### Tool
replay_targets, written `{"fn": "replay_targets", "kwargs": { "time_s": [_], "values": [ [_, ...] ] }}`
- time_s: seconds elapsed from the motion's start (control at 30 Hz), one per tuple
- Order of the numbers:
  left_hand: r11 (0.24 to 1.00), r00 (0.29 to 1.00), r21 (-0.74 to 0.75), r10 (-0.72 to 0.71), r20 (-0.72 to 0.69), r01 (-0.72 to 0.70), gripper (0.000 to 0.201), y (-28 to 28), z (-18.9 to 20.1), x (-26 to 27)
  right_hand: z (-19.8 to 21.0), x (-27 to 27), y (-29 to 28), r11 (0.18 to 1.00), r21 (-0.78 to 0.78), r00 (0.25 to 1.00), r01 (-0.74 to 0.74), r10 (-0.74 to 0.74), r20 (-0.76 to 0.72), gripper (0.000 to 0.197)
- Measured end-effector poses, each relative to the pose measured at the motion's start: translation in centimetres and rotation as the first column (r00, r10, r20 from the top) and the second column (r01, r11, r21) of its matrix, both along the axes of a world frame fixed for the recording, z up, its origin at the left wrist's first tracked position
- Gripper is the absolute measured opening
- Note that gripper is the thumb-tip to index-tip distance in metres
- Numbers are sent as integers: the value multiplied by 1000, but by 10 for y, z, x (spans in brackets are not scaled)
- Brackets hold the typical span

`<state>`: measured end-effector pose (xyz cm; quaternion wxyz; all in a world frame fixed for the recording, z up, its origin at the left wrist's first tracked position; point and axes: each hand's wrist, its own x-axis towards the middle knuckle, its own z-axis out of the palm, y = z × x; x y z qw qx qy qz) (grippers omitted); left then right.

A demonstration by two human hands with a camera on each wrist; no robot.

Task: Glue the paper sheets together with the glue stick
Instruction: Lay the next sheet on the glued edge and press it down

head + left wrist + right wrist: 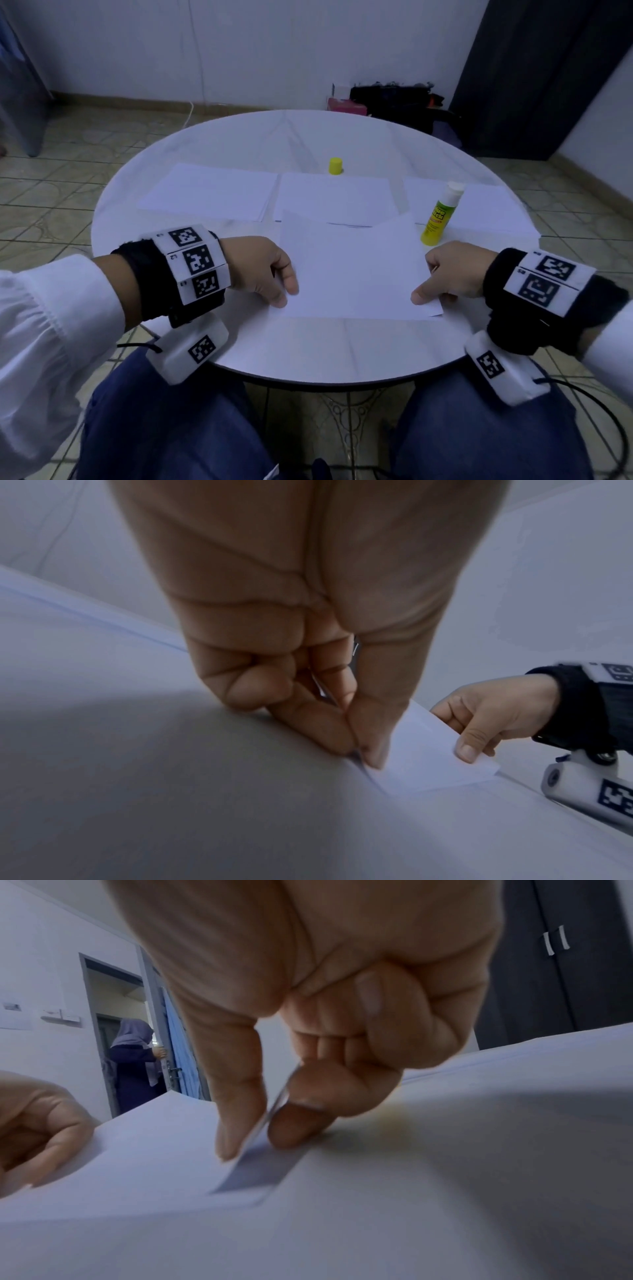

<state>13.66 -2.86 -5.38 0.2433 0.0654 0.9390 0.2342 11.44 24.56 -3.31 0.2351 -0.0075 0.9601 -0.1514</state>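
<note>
At the far left of the round white surface (239, 349) we saw a stack of paper (209, 192). Our left hand (263, 270) pinched the left edge of the near sheet (352, 270) between thumb and forefinger; that sheet lay at the middle, overlapping another sheet (335, 198) behind it. A yellow cap (335, 166) stood beyond. Our right hand (452, 270) pinched the sheet's right corner, and the uncapped glue stick (442, 214) lay tilted just beyond, on the right-hand stack (493, 212).
</note>
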Motion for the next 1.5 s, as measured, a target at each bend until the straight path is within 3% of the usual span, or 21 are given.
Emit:
{"fn": "replay_targets", "kwargs": {
  "time_s": [0.97, 1.5],
  "values": [
    [1000, 1000, -3, -3, 19, 3, 19, 1, 0, -3, -1, 1, 5, 999, -14, 999, -43, 43, 0, 33],
    [1000, 1000, -14, 1, 25, 0, 18, 1, 0, -4, 1, 1, 9, 999, -46, 1000, 6, -6, -1, 33]
  ]
}}
